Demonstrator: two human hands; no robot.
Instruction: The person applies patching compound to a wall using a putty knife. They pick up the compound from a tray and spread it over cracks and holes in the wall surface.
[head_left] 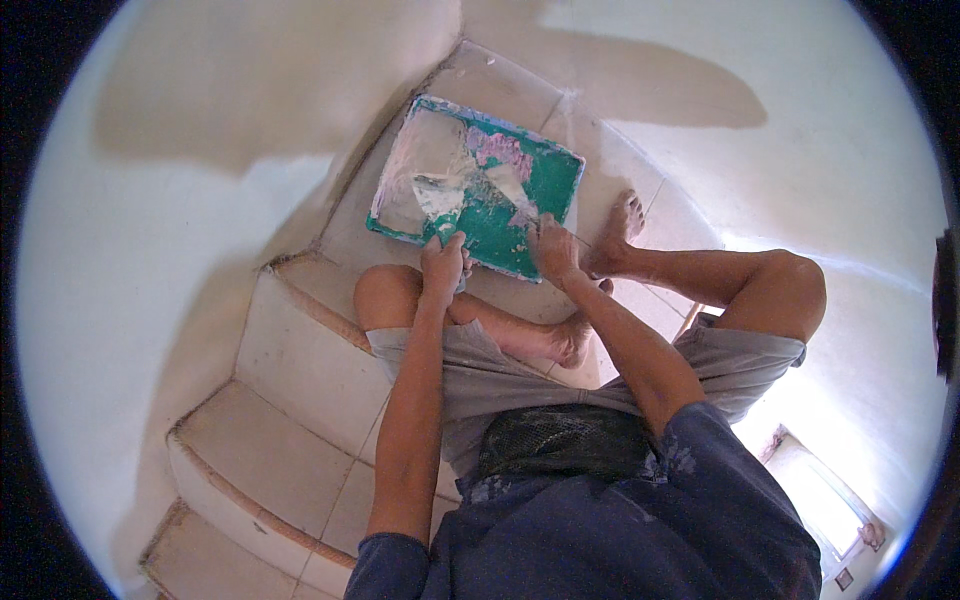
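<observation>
A shallow green tray [552, 178] rests on the tiled stair landing, tilted a little in view. Grey-white putty [415, 150] covers much of its left side, and pinkish smears [498, 150] mark the upper middle. My left hand [443, 266] is closed around the handle of a wide putty knife [438, 197], whose blade lies over the tray, coated with putty. In my right hand [554, 252] is a second putty knife [510, 186], its whitish blade angled up and left above the green surface. The two blades are apart.
My bent legs [760, 285] and bare feet [628, 218] flank the tray's near and right sides. Tiled steps [265, 450] go down at lower left. Pale walls [120, 270] rise on both sides. A bright opening [815, 490] shows at lower right.
</observation>
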